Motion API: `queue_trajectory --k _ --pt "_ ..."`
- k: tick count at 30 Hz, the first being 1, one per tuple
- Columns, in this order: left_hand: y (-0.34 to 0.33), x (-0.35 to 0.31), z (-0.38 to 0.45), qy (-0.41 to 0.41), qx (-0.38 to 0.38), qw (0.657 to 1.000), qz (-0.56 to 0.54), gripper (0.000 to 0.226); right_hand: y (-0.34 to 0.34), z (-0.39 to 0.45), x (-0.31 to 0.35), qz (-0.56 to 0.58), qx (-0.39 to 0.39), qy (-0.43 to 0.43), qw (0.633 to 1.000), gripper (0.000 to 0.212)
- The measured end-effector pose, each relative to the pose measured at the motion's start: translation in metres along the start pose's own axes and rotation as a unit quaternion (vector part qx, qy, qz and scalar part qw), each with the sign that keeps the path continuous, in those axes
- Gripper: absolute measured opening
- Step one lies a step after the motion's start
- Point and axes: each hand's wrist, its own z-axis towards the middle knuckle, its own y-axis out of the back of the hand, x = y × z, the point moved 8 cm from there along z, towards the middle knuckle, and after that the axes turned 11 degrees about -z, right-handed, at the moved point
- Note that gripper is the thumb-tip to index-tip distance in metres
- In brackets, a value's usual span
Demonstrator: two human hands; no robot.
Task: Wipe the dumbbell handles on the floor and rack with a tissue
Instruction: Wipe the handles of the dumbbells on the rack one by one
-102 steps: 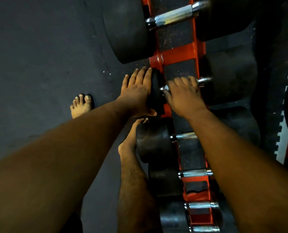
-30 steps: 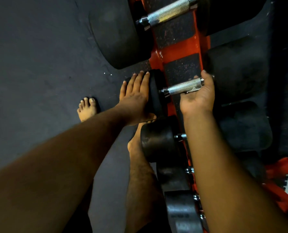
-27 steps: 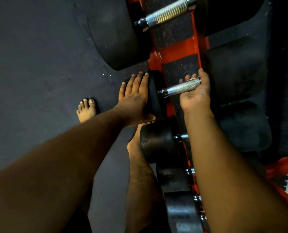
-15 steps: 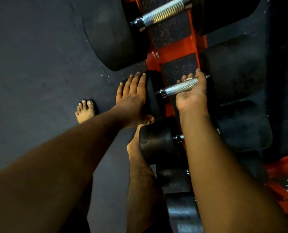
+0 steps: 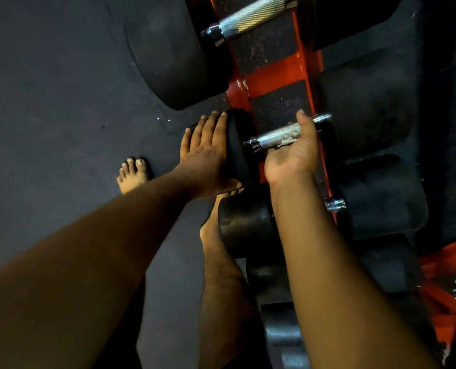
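Left hand (image 5: 208, 155): your fingers lie flat and open against the black end weight (image 5: 236, 147) of the dumbbell on the red rack (image 5: 272, 75). Right hand (image 5: 293, 153): palm up, fingers curl under the knurled handle (image 5: 277, 135), a tissue (image 5: 284, 143) scrap pinched against it.

A dark rubber floor (image 5: 62, 89) fills the left of the view, with a few pale specks near the rack's edge. Two bare feet stand on it: one (image 5: 132, 175) out in the open, the other (image 5: 211, 227) close against the rack. An orange metal rack (image 5: 272, 73) runs up the middle, with speckled black pads between its bars. Dumbbells lie across it in a row, the biggest dumbbell (image 5: 251, 18) at the top and smaller ones (image 5: 280, 137) below.
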Motion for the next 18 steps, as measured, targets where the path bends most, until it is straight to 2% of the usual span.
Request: queue_trajectory --k 2,6,9,10,12,16,18 --pt "0.001 0.0 0.0 0.002 0.005 1.0 0.0 0.14 -0.003 0.004 -0.001 -0.002 -0.01 -0.005 1.0 0.008" --pt "0.001 0.0 0.0 0.002 0.009 1.0 -0.001 0.14 0.0 0.009 -0.011 -0.052 -0.021 -0.01 0.998 0.009" --pt "0.001 0.0 0.0 0.003 0.005 1.0 0.002 0.14 0.005 0.006 -0.029 -0.118 -0.002 -0.039 0.992 0.044" --pt "0.001 0.001 0.0 0.004 0.006 1.0 0.003 0.141 0.006 0.008 -0.034 -0.13 0.007 -0.046 0.99 0.047" --pt "0.0 0.002 0.001 0.006 0.011 1.0 0.005 0.142 0.001 0.008 -0.04 -0.155 0.032 -0.062 0.985 0.037" --pt "0.001 0.003 0.002 0.0 0.017 1.0 0.0 0.142 0.007 0.007 -0.044 -0.21 0.048 -0.032 0.976 0.038" --pt "0.0 0.003 0.001 -0.002 0.015 1.0 -0.003 0.142 0.016 0.004 -0.047 -0.254 0.064 -0.008 0.965 0.024"
